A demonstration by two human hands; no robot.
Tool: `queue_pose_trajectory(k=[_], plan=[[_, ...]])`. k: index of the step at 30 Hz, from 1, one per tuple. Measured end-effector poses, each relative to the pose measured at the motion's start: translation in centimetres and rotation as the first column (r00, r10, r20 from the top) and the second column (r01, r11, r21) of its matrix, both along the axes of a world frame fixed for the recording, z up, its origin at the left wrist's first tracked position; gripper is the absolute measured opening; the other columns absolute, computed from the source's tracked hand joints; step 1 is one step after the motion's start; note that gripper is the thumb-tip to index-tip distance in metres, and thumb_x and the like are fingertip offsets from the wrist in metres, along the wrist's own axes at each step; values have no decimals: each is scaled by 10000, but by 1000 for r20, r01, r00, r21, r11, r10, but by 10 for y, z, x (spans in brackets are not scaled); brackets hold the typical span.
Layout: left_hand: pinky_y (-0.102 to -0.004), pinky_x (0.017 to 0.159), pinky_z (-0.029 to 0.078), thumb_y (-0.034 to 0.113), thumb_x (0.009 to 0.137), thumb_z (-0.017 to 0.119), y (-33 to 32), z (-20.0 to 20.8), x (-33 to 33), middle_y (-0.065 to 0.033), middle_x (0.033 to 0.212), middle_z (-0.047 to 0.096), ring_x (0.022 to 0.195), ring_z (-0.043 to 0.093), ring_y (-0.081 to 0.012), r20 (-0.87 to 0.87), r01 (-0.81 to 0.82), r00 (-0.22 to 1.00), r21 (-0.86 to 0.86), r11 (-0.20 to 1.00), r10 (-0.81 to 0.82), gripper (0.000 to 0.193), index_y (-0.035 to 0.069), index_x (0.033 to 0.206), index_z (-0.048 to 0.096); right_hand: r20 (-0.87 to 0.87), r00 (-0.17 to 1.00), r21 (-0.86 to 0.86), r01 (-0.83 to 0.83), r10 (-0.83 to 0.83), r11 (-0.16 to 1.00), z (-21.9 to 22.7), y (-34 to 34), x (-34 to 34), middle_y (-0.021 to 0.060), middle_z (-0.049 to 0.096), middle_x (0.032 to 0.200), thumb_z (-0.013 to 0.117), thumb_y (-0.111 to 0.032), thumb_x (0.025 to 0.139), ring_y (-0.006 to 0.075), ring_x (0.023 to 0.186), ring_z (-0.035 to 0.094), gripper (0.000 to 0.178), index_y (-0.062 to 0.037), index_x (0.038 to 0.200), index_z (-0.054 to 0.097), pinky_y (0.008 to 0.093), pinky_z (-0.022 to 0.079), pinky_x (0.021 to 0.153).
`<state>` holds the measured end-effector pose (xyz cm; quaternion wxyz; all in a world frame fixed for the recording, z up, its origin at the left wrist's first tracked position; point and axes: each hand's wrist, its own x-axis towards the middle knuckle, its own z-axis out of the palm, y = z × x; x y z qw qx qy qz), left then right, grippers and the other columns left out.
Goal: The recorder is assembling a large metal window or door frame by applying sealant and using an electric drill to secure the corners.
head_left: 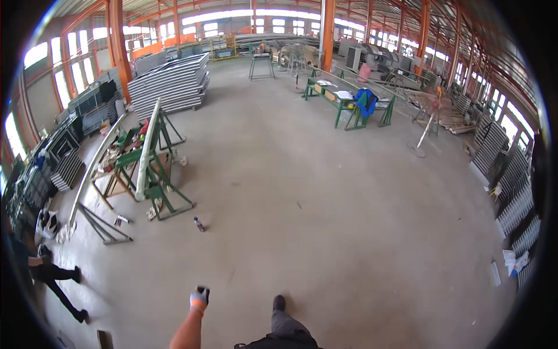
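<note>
My left hand point(199, 298) reaches forward low in the picture, in a grey work glove with dark fingers and an orange cuff. Its fingers look curled in, and nothing sticks out of them. It hangs above the grey concrete floor point(279, 232) and touches nothing. Of the things about it, a small dark bottle point(199, 224) stands nearest, upright on the floor ahead. One of my shoes point(279, 303) shows to the right of the hand, below a grey trouser leg. My right hand is out of view.
Green trestles point(160, 189) carry a long pale beam point(149, 148) at left, beside a cluttered workbench. A person in dark trousers point(58, 273) walks at far left. Stacked metal panels point(168, 84) stand behind. A green table point(331, 96) holds papers and a blue garment point(366, 102).
</note>
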<state>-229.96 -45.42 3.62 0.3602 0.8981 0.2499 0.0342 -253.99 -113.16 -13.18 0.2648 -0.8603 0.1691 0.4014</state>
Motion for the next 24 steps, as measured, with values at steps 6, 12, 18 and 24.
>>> queue_pose_trajectory(k=[6,12,18,24], plan=[[-427,895,532,318,900,582,31,-98,-22,-139,1179,673,1035,655,-310,-591,405,796,364,839,-129,325,113,1139,661,176,963,-196,-168,203,966,67,97,302,194,657,1160,403,-322,963,390,1066,620,391,-66,1081,673,493,479,944],[-438,964,488,316,944,510,34,-126,145,-134,1265,624,1140,594,-317,-599,435,765,209,876,-237,371,114,1238,612,575,816,-71,111,-50,991,170,190,704,199,683,986,605,-391,829,417,943,630,326,-80,889,683,472,514,808],[-450,1033,444,314,988,438,107,-116,299,-129,1351,576,1244,533,-325,-619,370,751,106,923,-230,420,115,1336,563,596,803,-118,123,-29,985,117,230,879,168,697,815,692,-317,796,352,737,656,260,-60,798,652,453,525,707],[-402,775,525,380,933,519,154,-17,692,-184,971,706,918,672,-335,-310,-59,951,-138,989,13,367,62,980,696,298,829,-365,-359,474,859,-47,185,898,47,707,884,660,-317,835,218,744,674,250,-127,998,650,461,556,644]])
